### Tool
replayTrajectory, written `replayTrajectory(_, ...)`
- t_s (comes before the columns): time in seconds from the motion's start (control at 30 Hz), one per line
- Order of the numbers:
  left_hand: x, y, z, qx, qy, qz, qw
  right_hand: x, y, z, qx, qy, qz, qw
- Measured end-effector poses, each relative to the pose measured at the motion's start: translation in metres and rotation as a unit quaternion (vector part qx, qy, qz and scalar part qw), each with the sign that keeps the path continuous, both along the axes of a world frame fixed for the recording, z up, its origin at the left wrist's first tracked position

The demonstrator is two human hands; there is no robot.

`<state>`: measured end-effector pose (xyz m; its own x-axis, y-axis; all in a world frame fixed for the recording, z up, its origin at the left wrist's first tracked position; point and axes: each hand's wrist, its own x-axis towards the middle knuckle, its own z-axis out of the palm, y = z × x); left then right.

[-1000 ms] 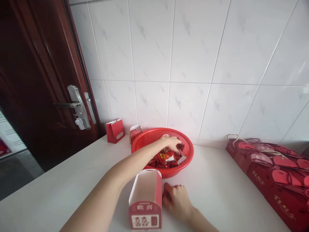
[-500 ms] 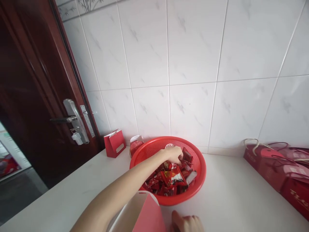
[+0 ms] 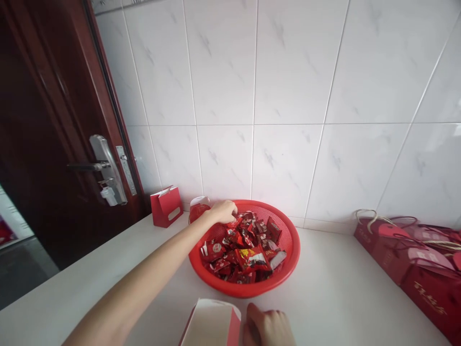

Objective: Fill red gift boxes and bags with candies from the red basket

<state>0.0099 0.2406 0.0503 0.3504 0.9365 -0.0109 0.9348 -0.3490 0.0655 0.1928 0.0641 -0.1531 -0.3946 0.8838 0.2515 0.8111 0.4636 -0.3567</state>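
Note:
A round red plastic basket (image 3: 297,247) holds many wrapped sweets (image 3: 252,257). My left hand (image 3: 224,212) reaches over its far left side, fingers curled down against the sweets. The fingertips are hidden, so whatever they grip does not show. At the bottom of the view stands a gift box (image 3: 236,327), pink outside and pale inside, with its top open towards me. My right hand (image 3: 272,327) is closed close against the box's right side. Its curled fingers hide what they hold, if anything, and the lower part of the hand is cut off.
Behind the basket's left side are a small red gift box (image 3: 166,207) with a window and another red box (image 3: 199,207). Red gift bags (image 3: 399,259) with cord handles line the right of the white counter (image 3: 324,298). A tiled wall (image 3: 281,163) and a dark door (image 3: 46,144) bound it.
My left hand has moved from the basket's middle to its far left side, showing more sweets. The gift box's opening now faces me more, and my right hand is nearer to it.

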Motion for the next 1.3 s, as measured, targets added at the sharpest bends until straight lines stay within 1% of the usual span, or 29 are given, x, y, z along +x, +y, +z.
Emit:
replayTrajectory(0.1,-0.006,-0.001,-0.007,0.002,-0.03,0.015,0.999,0.002,-0.004,0.007,-0.022,0.033,0.009,0.999)
replayTrajectory(0.2,-0.004,-0.002,-0.015,0.009,-0.069,0.009,0.998,0.001,-0.005,0.011,-0.042,0.047,0.008,0.998)
replayTrajectory(0.3,0.003,-0.005,-0.02,0.014,-0.102,-0.016,0.995,-0.003,-0.006,0.015,-0.067,0.021,-0.007,0.997)
replayTrajectory(0.43,0.015,-0.009,-0.024,0.004,-0.132,-0.063,0.989,-0.004,-0.008,0.029,-0.098,-0.001,-0.014,0.995)
replayTrajectory(0.5,0.019,-0.007,-0.025,-0.014,-0.147,-0.079,0.986,-0.004,-0.009,0.034,-0.103,0.005,-0.01,0.995)
replayTrajectory(0.6,0.025,0.001,-0.027,-0.056,-0.184,-0.097,0.976,-0.002,-0.01,0.036,-0.105,0.025,-0.013,0.994)
replayTrajectory(0.7,0.031,0.012,-0.03,-0.092,-0.244,-0.116,0.958,0.0,-0.01,0.034,-0.101,0.064,-0.011,0.993)
replayTrajectory(0.77,0.036,0.017,-0.032,-0.112,-0.287,-0.13,0.942,0.002,-0.009,0.033,-0.105,0.107,-0.001,0.989)
replayTrajectory(0.87,0.04,0.02,-0.035,-0.139,-0.346,-0.148,0.916,0.005,-0.011,0.034,-0.116,0.218,0.029,0.969)
replayTrajectory(0.93,0.041,0.018,-0.036,-0.152,-0.379,-0.159,0.899,0.01,-0.013,0.039,-0.079,0.298,0.053,0.95)
replayTrajectory(1.0,0.042,0.014,-0.035,-0.159,-0.407,-0.167,0.884,0.017,-0.014,0.051,0.005,0.347,0.063,0.936)
replayTrajectory(1.03,0.043,0.013,-0.034,-0.161,-0.42,-0.169,0.877,0.021,-0.012,0.06,0.052,0.359,0.059,0.93)
replayTrajectory(1.1,0.044,0.009,-0.031,-0.161,-0.441,-0.172,0.866,0.03,-0.004,0.084,0.124,0.363,0.039,0.923)
replayTrajectory(1.17,0.046,0.006,-0.03,-0.161,-0.456,-0.175,0.857,0.036,0.014,0.112,0.145,0.358,-0.004,0.922)
replayTrajectory(1.23,0.048,0.004,-0.03,-0.161,-0.467,-0.178,0.851,0.039,0.038,0.138,0.119,0.321,-0.067,0.937)
replayTrajectory(1.3,0.05,0.003,-0.03,-0.164,-0.472,-0.18,0.848,0.036,0.063,0.155,0.084,0.259,-0.135,0.953)
